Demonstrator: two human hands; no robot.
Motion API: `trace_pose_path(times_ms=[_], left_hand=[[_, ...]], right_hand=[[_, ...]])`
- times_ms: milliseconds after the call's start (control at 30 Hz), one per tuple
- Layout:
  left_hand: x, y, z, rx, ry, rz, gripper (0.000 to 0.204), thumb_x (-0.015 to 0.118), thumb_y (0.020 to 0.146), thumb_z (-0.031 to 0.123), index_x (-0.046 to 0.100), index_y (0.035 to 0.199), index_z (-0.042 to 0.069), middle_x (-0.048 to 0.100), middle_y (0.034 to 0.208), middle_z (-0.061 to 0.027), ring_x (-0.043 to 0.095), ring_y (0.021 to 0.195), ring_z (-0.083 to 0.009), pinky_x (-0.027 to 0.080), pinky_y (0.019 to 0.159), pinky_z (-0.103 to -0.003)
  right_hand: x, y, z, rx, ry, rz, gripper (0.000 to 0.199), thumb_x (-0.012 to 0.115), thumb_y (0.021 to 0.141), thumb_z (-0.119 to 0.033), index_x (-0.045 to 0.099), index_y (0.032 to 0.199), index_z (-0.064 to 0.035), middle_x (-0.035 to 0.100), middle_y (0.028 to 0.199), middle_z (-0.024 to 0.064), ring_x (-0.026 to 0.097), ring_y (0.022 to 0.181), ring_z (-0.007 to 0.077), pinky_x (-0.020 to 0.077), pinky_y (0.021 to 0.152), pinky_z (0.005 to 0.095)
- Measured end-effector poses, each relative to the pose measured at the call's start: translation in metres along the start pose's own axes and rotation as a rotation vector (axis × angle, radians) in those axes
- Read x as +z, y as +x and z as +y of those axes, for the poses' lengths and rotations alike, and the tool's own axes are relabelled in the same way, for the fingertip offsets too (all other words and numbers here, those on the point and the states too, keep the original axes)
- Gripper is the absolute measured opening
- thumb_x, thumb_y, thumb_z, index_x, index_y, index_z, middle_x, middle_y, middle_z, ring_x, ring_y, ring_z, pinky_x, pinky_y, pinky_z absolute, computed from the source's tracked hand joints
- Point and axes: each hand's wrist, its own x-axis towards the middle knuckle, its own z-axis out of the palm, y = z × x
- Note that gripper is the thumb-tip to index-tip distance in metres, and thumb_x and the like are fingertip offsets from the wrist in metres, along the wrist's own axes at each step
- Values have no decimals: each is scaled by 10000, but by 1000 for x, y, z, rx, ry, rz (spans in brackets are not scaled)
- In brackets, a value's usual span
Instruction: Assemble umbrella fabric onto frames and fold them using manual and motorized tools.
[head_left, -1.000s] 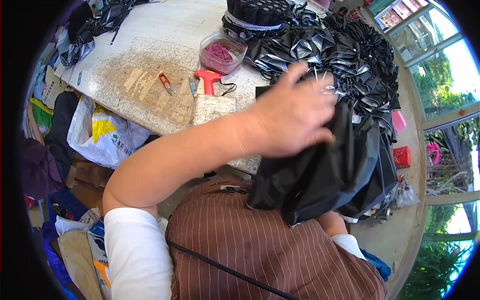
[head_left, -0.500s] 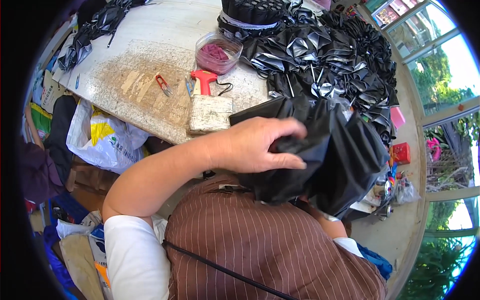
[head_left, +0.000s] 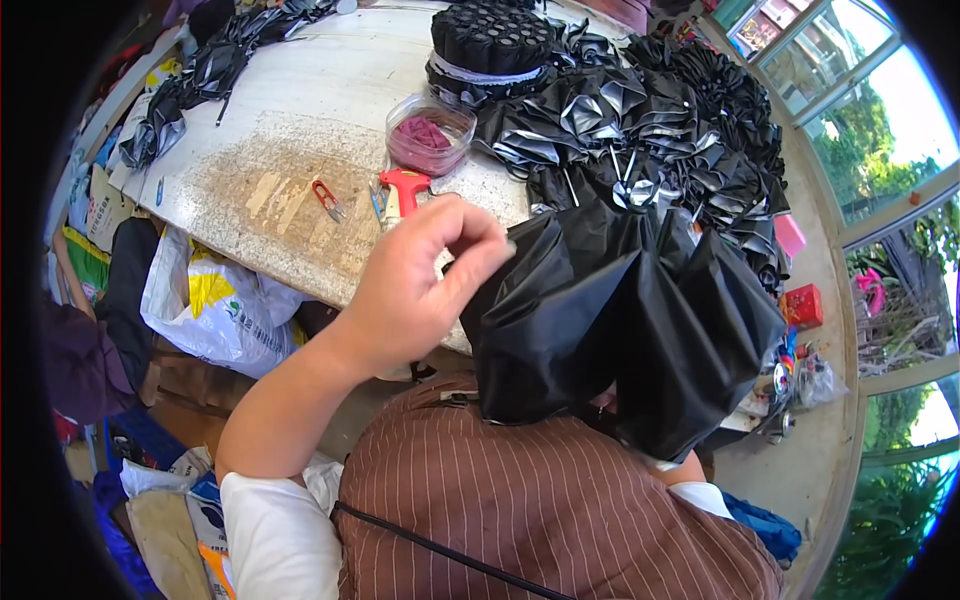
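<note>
A black umbrella [head_left: 560, 310], its canopy loose and puffed in folds, stands before my apron. Just left of the canopy's upper edge is my left hand [head_left: 425, 275], thumb and fingers curled together in a pinch. Whatever may be between the fingertips is too small to make out. My right forearm [head_left: 686, 470] goes in beneath the umbrella from the right. The canopy covers nearly all of my right hand [head_left: 606, 398], so its fingers cannot be read.
A red glue gun [head_left: 403, 188], red thread snips [head_left: 328, 200] and a clear tub [head_left: 430, 135] with purplish-red material lie on the worn white table [head_left: 200, 185]. Piled black umbrellas [head_left: 640, 120] with silver linings fill the back right. A white bag [head_left: 220, 310] hangs left; windows [head_left: 890, 130] line the right.
My left hand has come off the top of the canopy, moving left and toward me, with its fingers curling together. The canopy has spread into fuller folds.
</note>
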Motion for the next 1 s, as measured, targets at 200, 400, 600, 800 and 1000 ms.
trace_pose_path(times_ms=[200,400,600,800,1000], left_hand=[[13,29,-1,-261,-174,-160,105,594,875,78,591,960,16,572,776,-11,479,650,-62,393,601,-177],[27,40,0,-373,-311,-154,122,602,888,89,576,978,10,577,751,-36,518,581,-81,433,522,-189],[30,29,-15,-507,-419,-160,159,655,860,114,604,970,12,581,709,-35,514,550,-86,428,483,-198],[42,16,9,-277,-356,-260,123,665,839,61,610,939,15,570,709,-17,495,560,-81,423,510,-205],[39,8,28,121,-86,-471,206,698,788,14,612,975,5,602,788,-31,499,600,-102,417,551,-213]], right_hand=[[77,10,-25,-184,-137,7,494,474,931,-431,488,1235,-42,523,1232,181,527,1066,278,447,875,334],[-4,-9,-11,-430,-113,58,505,497,923,-428,474,1265,-57,507,1265,169,508,1109,273,423,917,328],[-14,-20,-25,-656,-12,170,521,521,915,-424,459,1295,-72,491,1297,157,488,1153,267,400,959,323],[-31,-4,60,-738,-76,236,543,544,907,-421,445,1324,-87,475,1330,145,469,1196,262,376,1001,317],[-80,4,93,-758,-193,273,570,568,899,-417,431,1354,-102,459,1362,133,449,1240,256,352,1043,311]])
